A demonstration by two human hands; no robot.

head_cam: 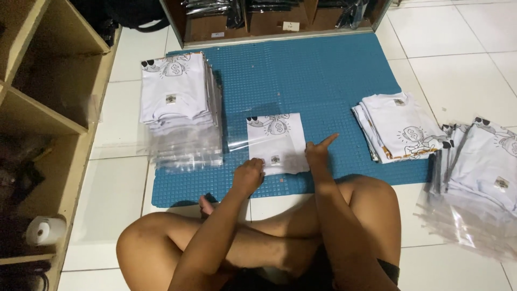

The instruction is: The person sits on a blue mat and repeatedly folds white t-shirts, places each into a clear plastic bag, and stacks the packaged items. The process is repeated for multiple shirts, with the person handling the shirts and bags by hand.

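Observation:
A folded white T-shirt with a cartoon print [277, 141] lies in a clear plastic bag on the blue studded mat [323, 75] in front of me. My left hand [249, 175] is closed on the bag's near left corner. My right hand [319, 150] rests on the bag's near right edge, index finger stretched out, the other fingers curled. The bag's open flap sticks out to the left of the shirt. My crossed bare legs fill the lower part of the view.
A tall stack of bagged white shirts [180, 108] stands at the mat's left. Folded unbagged shirts [401, 126] lie at the right, with more shirts and empty clear bags [479, 188] on the white tiles. Wooden shelves [48, 108] hold a tape roll [43, 230]. A low shelf [280, 21] stands beyond.

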